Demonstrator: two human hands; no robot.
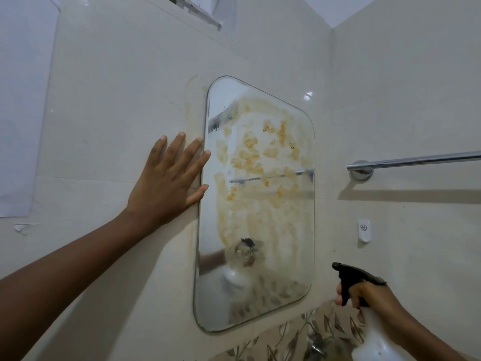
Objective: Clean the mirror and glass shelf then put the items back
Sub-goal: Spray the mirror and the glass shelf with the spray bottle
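A rounded rectangular mirror (260,230) hangs on the tiled wall, smeared with orange-brown stains and hazy film. My left hand (169,181) lies flat on the wall, fingers spread, with fingertips and thumb touching the mirror's left edge. My right hand (369,295) at the lower right grips a white spray bottle (372,342) with a black trigger head (351,277); the nozzle points left toward the mirror's lower right corner. The glass shelf is out of sight.
A chrome towel bar (416,160) juts from the right wall beside the mirror. A small white wall hook (364,230) sits below it. A leaf-patterned tile band (299,334) runs under the mirror. A pale sheet (23,100) covers the far left wall.
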